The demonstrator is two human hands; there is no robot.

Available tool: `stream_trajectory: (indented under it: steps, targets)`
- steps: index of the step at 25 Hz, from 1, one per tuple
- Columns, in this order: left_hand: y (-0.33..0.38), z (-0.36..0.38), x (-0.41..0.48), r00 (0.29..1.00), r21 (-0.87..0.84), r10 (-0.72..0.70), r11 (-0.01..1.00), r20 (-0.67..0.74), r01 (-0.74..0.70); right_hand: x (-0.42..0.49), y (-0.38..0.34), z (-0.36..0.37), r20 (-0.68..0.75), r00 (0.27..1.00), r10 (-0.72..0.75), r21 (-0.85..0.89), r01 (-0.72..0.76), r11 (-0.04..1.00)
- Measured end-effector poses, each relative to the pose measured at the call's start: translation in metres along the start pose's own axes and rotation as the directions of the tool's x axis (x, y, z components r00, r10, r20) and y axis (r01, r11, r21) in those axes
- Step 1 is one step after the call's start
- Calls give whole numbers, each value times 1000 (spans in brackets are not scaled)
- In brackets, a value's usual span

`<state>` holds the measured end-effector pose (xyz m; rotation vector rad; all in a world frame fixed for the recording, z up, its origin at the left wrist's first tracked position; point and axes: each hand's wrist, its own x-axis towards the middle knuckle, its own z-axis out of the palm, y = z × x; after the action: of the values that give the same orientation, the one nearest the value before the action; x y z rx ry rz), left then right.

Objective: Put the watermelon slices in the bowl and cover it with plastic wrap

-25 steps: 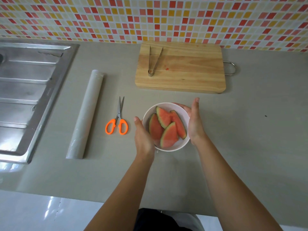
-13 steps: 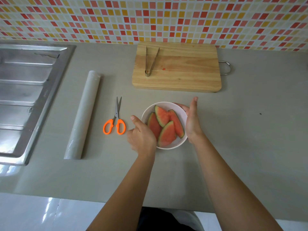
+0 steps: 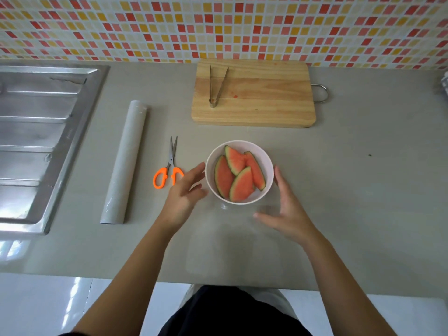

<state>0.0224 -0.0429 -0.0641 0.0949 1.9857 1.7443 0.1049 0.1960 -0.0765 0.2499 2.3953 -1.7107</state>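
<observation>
A white bowl [image 3: 264, 159] stands on the grey counter in front of me and holds several red watermelon slices [image 3: 225, 177] with green rinds. My left hand [image 3: 185, 194] is open just left of the bowl, fingertips close to its rim. My right hand [image 3: 288, 210] is open at the bowl's lower right, fingers spread, a little apart from it. Neither hand holds anything. A grey roll of plastic wrap [image 3: 123, 163] lies lengthwise to the left. A faint, hazy see-through patch [image 3: 232, 241] shows on the counter between my hands; I cannot tell what it is.
Orange-handled scissors [image 3: 169, 172] lie between the roll and the bowl. A wooden cutting board [image 3: 261, 98] with metal tongs [image 3: 217, 86] sits behind the bowl against the tiled wall. A steel sink drainer [image 3: 36, 141] fills the far left. The counter's front edge runs below my forearms.
Both hands have come off the bowl's sides. The right hand slid back toward me and opened; the left hand spread its fingers beside the rim. The bowl stays put.
</observation>
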Motion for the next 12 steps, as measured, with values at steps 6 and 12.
stream_trajectory:
  steps: [6,12]
  targets:
    - [11,5,18,982,273,136,948,128,-167,29,-21,2,-188,975,-121,-77,108,991]
    - [25,8,57,977,348,202,913,72,-214,67,-28,-21,-191,969,-156,-101,138,985]
